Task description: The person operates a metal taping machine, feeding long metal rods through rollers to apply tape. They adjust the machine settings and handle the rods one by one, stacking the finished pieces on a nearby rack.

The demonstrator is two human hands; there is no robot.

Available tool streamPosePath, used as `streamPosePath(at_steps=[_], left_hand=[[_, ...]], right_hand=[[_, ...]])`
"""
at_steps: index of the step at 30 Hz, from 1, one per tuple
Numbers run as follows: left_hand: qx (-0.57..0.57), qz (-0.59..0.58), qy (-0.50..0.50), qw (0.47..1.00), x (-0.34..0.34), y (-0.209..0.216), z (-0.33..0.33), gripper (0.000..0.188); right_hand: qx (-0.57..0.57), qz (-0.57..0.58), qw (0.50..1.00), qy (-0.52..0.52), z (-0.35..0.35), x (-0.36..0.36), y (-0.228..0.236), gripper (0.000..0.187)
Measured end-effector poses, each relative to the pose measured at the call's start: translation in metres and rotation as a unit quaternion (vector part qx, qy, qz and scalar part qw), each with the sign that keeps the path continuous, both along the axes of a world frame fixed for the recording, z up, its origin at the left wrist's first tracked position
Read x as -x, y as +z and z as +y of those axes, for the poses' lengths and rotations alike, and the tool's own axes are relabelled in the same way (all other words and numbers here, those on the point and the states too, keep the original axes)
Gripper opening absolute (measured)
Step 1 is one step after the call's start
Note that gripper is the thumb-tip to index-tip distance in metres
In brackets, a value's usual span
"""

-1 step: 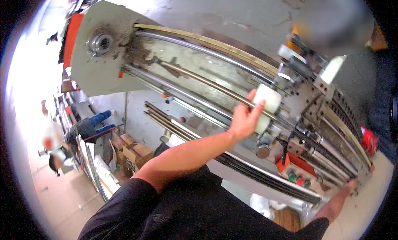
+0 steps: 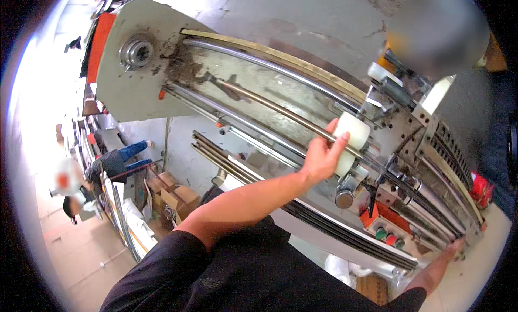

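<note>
My left hand (image 2: 322, 160) is closed around a long thin metal rod (image 2: 270, 105), thumb and fingers on opposite sides of it. Just beyond those fingers sits a white roller (image 2: 354, 131), with the rod crossing in front of it. The rod runs slantwise along a long machine, from near its left end plate (image 2: 121, 91) toward the metal carriage (image 2: 402, 120). At the machine's right end, my right hand (image 2: 450, 251) reaches to the ends of the bars. Its fingers are mostly hidden and small, so its grip does not show.
Polished guide rails (image 2: 259, 61) flank the rod. A red control box (image 2: 384, 220) with coloured buttons sits below the carriage. Dark bars (image 2: 334, 234) lie along the near side. Beside a cardboard box (image 2: 181, 201) at left, another person (image 2: 110, 163) is bent over.
The whole view has shifted slightly, moving the machine's left end right in the picture. Both hands keep their places on the machine.
</note>
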State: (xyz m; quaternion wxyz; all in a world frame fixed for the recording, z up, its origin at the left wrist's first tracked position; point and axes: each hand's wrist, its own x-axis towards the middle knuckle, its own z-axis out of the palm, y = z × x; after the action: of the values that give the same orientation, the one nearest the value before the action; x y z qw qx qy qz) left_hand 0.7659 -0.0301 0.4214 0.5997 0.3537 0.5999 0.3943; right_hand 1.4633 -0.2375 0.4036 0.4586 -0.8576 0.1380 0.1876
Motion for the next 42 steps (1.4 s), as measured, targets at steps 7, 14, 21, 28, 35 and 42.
streamPosePath(at_steps=[7,14,21,28,35,42], left_hand=[[-0.056,0.013,-0.023,0.998,-0.005,0.011,0.016,0.08],[-0.072,0.075,-0.014,0.995,-0.003,0.036,0.015,0.069],[-0.034,0.138,0.029,0.989,-0.012,0.092,-0.008,0.068],[-0.064,0.144,0.07,0.985,-0.03,0.061,-0.002,0.073],[-0.057,0.102,0.035,0.993,-0.028,0.047,0.004,0.07],[-0.06,0.097,0.066,0.991,-0.026,0.047,0.007,0.064]], right_hand=[[0.04,-0.134,0.99,-0.008,-0.052,-0.016,0.011,0.066],[0.016,-0.189,0.979,0.075,-0.061,-0.03,-0.027,0.077],[0.043,-0.146,0.988,0.013,-0.024,0.019,-0.023,0.081],[0.013,-0.162,0.987,-0.01,-0.032,-0.022,-0.052,0.086],[0.017,-0.168,0.985,0.016,-0.034,-0.035,-0.034,0.087],[-0.052,-0.188,0.979,0.057,-0.012,0.043,0.033,0.088]])
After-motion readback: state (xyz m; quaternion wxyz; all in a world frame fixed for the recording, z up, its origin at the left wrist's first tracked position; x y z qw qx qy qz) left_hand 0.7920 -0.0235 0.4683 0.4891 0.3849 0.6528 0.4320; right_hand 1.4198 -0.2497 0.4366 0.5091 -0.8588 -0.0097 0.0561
